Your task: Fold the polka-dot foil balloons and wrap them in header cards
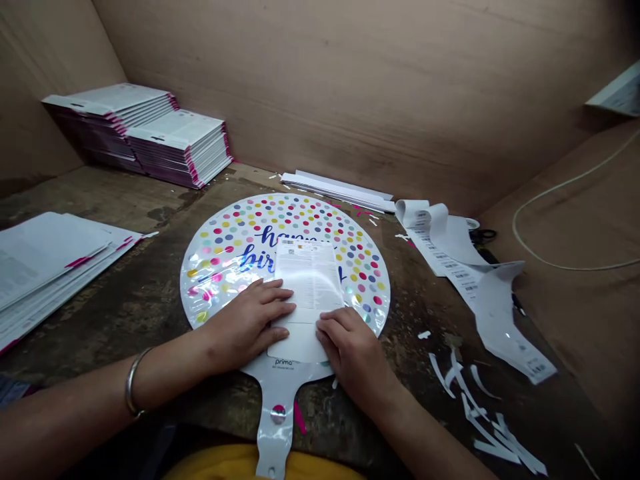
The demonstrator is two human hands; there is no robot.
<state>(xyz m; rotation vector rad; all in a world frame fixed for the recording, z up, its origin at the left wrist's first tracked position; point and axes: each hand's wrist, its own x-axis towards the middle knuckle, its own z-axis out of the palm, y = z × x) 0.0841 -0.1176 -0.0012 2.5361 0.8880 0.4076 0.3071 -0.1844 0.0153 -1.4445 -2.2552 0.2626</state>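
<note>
Left hand (250, 317) spread, right hand (353, 347) fingers bunched, grip unclear — seemingly flattening printed sheet (311, 283) on birthday balloon (300, 217); next wants even pressure.

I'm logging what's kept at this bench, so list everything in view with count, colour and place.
Balloon: one, white with coloured dots, centre
Sheet: one, white, on balloon
Stacks: two, white and pink, back left
Pile: one, white and pink, left
Strips: several, white, back centre
Labels: uncounted, white, right
Scraps: many, white and pink, mostly front right
Loops: black, perhaps scissors, behind labels
Cord: one, pale, right
Table: one, brown, beneath
Walls: three, brown, around
Cloth: one, yellow, front
Bangle: one, silver, left wrist
Left hand: one, bare, on sheet
Right hand: one, bare, at sheet's right edge
</note>
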